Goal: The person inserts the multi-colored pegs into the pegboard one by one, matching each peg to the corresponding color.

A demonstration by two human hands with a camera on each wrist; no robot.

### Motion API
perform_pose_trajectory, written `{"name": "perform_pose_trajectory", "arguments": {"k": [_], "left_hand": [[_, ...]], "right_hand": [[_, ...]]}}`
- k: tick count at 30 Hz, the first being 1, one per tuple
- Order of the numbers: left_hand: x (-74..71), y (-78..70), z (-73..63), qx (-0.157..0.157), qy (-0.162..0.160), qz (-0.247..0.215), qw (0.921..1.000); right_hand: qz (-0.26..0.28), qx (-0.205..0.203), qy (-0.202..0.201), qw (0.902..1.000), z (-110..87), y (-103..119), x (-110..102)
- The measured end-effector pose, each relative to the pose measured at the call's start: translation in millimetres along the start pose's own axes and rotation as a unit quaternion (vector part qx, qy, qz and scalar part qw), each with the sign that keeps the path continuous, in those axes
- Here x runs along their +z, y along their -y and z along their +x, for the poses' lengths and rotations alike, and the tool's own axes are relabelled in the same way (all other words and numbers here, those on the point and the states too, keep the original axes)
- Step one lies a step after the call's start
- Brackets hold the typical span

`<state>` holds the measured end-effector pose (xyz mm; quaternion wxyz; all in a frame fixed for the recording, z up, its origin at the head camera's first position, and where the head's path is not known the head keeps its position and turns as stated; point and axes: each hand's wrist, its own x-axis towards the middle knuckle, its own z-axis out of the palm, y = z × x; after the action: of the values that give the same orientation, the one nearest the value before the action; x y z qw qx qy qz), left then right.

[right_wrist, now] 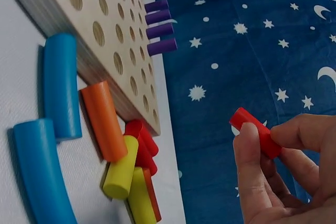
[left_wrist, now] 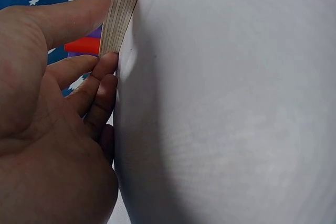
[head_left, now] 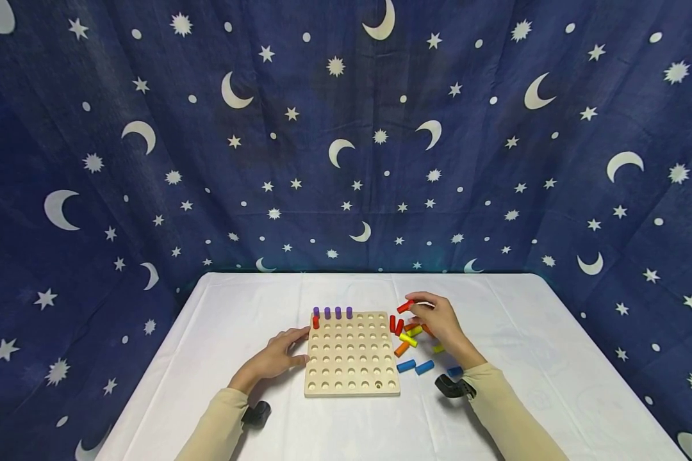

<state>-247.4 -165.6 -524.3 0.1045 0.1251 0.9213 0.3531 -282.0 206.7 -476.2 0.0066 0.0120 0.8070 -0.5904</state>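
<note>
A red wooden peg (right_wrist: 257,132) is pinched between thumb and fingers of my right hand (head_left: 438,318), raised over the loose pegs right of the board. My left hand (head_left: 273,355) touches the left edge of the wooden pegboard (head_left: 352,365) with thumb and fingertips; the left wrist view shows them on its side (left_wrist: 123,11). Several purple pegs (head_left: 338,312) stand in the back row from the left corner. One red peg (head_left: 316,323) stands in the second row, at the left end. The other visible holes look bare.
Beside the board's right edge lie loose red pegs (head_left: 392,323), yellow pegs (head_left: 408,340), orange pegs (head_left: 402,349) and blue pegs (head_left: 424,367), some overlapping. A white cloth (head_left: 496,301) covers the table. Behind hangs a dark blue curtain (head_left: 346,173) with moons and stars.
</note>
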Motion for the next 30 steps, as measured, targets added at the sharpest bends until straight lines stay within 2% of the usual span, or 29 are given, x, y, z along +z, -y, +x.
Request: {"name": "perform_pose_trajectory", "arguments": {"k": [6,14,20,25,30], "left_hand": [[0.1,0.7,1.1,0.003,0.001,0.002,1.0000],[-0.9,0.1,1.6,0.002,0.005,-0.005,1.0000],[0.0,2.1,2.0,0.004,0.003,0.000,1.0000],[-0.2,2.4,1.6,0.004,0.004,-0.004,1.0000],[-0.8,1.7,1.1,0.008,0.002,-0.003,1.0000]], "right_hand": [[0.001,-0.004,0.006,1.0000,0.7,6.1,6.0],[0.000,-0.043,0.018,0.9989,-0.4,15.3,16.2],[0.010,-0.049,0.017,0.9986,-2.2,20.5,27.7],[0.029,-0.045,0.009,0.9985,-1.7,24.2,37.6],[0.054,-0.057,0.018,0.9967,-2.6,26.1,49.5]]}}
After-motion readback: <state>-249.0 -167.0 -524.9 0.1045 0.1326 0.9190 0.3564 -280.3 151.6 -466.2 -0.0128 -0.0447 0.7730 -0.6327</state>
